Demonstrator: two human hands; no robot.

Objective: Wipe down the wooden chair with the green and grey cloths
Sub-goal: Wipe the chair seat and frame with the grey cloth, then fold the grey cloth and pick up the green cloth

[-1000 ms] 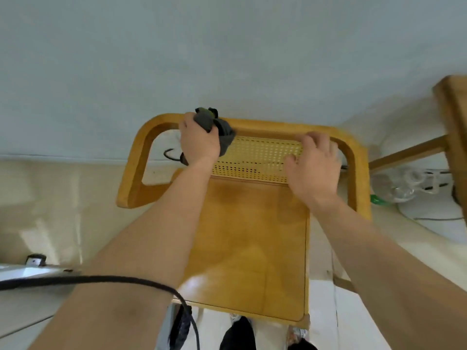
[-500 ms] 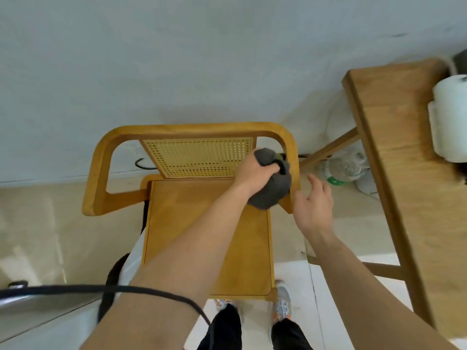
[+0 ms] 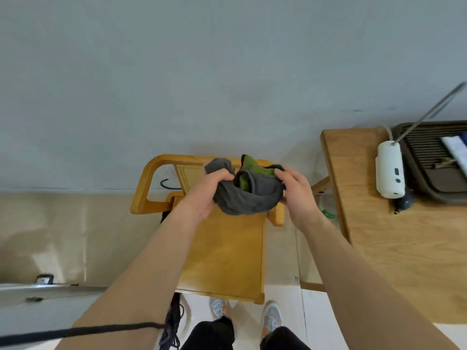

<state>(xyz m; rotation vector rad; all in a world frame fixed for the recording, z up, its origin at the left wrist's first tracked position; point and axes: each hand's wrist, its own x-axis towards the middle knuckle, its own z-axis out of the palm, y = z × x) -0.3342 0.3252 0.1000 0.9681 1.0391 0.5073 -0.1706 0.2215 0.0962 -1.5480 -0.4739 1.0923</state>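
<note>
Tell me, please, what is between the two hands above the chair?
In the head view, the grey cloth bunched with the green cloth spans from the left hand to the right hand; both hold it.

A second ago the left hand [image 3: 207,192] rubs the bundled cloths along the top rail of the chair [image 3: 222,253] while the right hand [image 3: 295,195] rests on the backrest. Now both hands are off the wood, gripping the grey cloth [image 3: 246,198] between them above the seat, with the green cloth [image 3: 252,170] opened up inside it.
</note>
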